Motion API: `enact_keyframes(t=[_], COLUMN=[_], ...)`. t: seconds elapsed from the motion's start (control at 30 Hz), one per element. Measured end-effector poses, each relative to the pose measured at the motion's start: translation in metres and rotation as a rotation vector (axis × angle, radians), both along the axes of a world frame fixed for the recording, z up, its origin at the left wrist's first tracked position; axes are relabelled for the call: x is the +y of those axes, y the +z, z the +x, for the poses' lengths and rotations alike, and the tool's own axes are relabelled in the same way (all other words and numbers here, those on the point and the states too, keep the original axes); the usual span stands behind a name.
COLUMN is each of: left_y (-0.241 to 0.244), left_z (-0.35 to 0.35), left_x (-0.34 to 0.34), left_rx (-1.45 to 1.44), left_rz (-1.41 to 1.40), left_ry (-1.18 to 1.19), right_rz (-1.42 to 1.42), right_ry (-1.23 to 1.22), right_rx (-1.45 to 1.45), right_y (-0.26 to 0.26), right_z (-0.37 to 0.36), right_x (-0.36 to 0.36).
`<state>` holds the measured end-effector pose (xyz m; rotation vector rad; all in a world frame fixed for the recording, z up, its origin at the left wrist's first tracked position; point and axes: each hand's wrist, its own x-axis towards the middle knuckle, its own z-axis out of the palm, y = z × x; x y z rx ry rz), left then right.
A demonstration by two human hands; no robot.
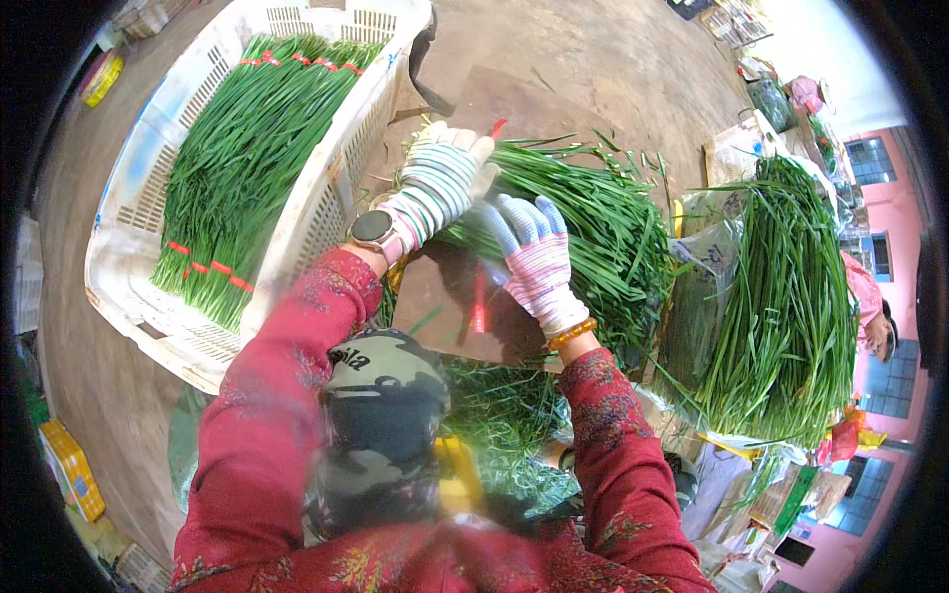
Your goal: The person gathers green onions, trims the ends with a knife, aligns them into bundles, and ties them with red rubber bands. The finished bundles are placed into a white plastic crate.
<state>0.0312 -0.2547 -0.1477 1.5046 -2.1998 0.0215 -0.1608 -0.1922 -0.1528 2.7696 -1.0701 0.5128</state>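
My left hand (445,170), in a white glove with green stripes, curls over the stem end of a bundle of long green leaves (586,215), probably garlic chives. The bundle lies on a brown board (437,296), its leafy tips to the right. Just below, my right hand (530,259), in a striped glove with blue fingers, reaches onto the stems. Its fingertips are blurred, so its grip is unclear. A red strip (479,300) extends from under the bundle towards me. Another red end (498,128) sticks up beyond my left fingers.
To the left stands a white plastic crate (326,215) with several red-banded bundles (230,163). A large pile of loose leaves (778,311) rises at the right, beside clear plastic bags (704,274). Leaf scraps (511,415) lie below the board. A person (875,326) is at far right.
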Motion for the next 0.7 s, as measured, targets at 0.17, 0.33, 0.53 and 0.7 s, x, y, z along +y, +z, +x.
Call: enact_keyframes(t=[0.17, 0.33, 0.53, 0.7], left_y=[-0.021, -0.026, -0.026, -0.004], left_z=[-0.007, -0.005, -0.003, -0.012], left_x=[0.005, 0.004, 0.004, 0.001], left_rx=[0.127, 0.121, 0.136, 0.132], left_rz=[-0.201, -0.131, -0.251, -0.154], left_ry=[0.029, 0.036, 0.023, -0.055], right_rz=[0.040, 0.057, -0.095, -0.099], right_ry=[0.010, -0.063, -0.317, -0.298], right_rx=[-0.043, -0.327, -0.057, 0.127], right_y=[-0.009, 0.026, 0.034, 0.056], right_z=[-0.004, -0.010, -0.002, -0.007], right_x=[-0.001, -0.007, -0.071, -0.078])
